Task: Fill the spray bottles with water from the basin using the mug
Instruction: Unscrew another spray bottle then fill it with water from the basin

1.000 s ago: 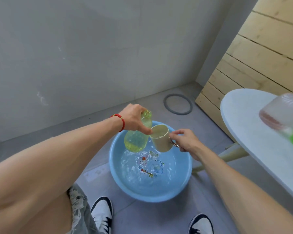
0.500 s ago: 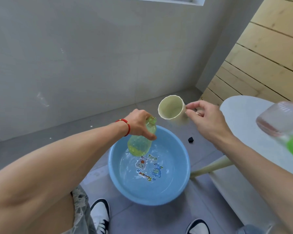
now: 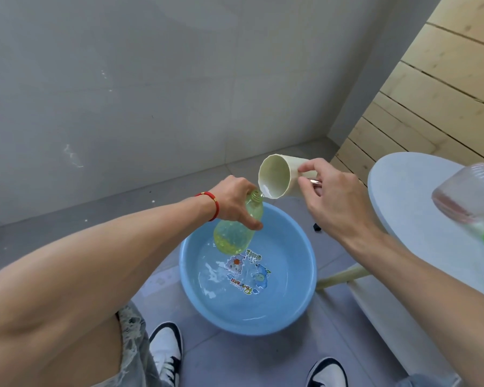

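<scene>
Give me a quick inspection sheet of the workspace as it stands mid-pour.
Surface: grey tiled floor; blue basin sits on it, holding water.
Job's things: yellow-green bottle, capless, tilted over the basin, partly filled; cream mug tipped, lip at the bottle's mouth, pouring.
Clutter: blurred clear bottle with a green part on the white round table; small black item on the floor.
Grippers: left hand grips the bottle's neck; right hand holds the mug's handle.
Cables: nothing seen.
Surroundings: grey wall, wooden panelling, two shoes at bottom.
</scene>
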Demonstrator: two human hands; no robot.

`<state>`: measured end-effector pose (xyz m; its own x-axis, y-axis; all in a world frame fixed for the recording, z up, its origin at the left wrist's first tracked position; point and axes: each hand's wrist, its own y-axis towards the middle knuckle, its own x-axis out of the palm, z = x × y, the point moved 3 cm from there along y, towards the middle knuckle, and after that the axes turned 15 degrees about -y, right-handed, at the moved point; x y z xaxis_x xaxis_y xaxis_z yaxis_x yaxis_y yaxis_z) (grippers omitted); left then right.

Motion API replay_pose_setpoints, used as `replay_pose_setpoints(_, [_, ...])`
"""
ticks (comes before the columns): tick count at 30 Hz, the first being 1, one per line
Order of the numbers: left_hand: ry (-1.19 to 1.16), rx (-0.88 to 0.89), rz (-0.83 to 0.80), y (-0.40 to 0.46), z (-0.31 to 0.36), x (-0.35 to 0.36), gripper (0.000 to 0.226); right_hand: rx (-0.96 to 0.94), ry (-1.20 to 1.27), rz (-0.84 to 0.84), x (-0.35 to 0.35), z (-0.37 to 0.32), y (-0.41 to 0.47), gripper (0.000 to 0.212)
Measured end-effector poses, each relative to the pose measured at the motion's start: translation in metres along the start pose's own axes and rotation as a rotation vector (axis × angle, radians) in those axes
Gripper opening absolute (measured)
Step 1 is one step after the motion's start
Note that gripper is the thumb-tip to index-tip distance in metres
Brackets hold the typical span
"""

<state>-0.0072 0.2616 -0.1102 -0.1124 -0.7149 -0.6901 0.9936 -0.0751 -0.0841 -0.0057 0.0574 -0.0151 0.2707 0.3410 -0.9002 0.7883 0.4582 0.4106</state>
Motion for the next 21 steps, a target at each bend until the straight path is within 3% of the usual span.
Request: replay_pose_setpoints(21, [0.008,-0.021,-0.015,-0.002,0.003,0.003,0.055,-0.112,-0.112,0.123,0.008,0.011,0.007,0.020])
